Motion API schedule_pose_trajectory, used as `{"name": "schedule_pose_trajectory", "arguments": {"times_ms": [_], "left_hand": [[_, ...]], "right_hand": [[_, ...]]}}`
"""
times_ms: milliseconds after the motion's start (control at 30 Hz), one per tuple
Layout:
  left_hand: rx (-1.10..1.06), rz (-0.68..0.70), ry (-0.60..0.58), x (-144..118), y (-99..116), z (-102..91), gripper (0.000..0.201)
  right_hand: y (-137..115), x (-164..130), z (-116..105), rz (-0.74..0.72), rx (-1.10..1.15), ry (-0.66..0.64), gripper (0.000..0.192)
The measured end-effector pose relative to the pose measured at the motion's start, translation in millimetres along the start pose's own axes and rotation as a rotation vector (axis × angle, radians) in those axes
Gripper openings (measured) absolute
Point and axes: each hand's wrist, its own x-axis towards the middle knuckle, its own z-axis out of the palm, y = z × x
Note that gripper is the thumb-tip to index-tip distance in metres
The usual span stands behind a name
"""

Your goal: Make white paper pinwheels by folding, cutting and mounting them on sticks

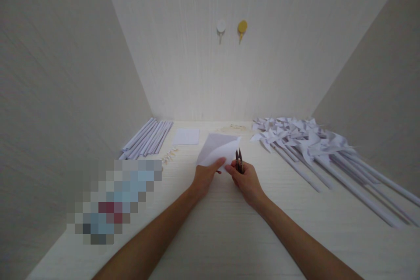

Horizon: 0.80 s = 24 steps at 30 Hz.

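A white sheet of paper (217, 146) is held up off the table in front of me, with one part curving over. My left hand (207, 176) grips its lower edge, thumb on top. Close beside it, my right hand (245, 179) has dark thread snips (239, 162) tucked in it, blades pointing away from me. The thumb and finger of that hand also meet the paper's near right corner. The fingers under the sheet are mostly hidden.
At left lie rolled paper sticks (149, 140), a stack of square paper (186, 136), small pale pieces (169, 155) and a pixelated patch (121, 201). Paper pinwheels (302, 138) on sticks are piled at right. Two hooks, white (221, 26) and yellow (242, 26), are on the back wall.
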Motion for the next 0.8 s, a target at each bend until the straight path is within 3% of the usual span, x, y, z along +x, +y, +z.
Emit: {"name": "schedule_pose_trajectory", "arguments": {"times_ms": [667,800], "left_hand": [[-0.008,-0.033,-0.074,-1.0,2.5,0.9,0.021],[0.000,0.004,-0.017,1.0,1.8,0.8,0.017]], "right_hand": [[2.2,0.8,-0.3,-0.009,-0.020,0.032,0.033],[-0.1,0.0,-1.1,0.010,0.081,-0.022,0.032]]}}
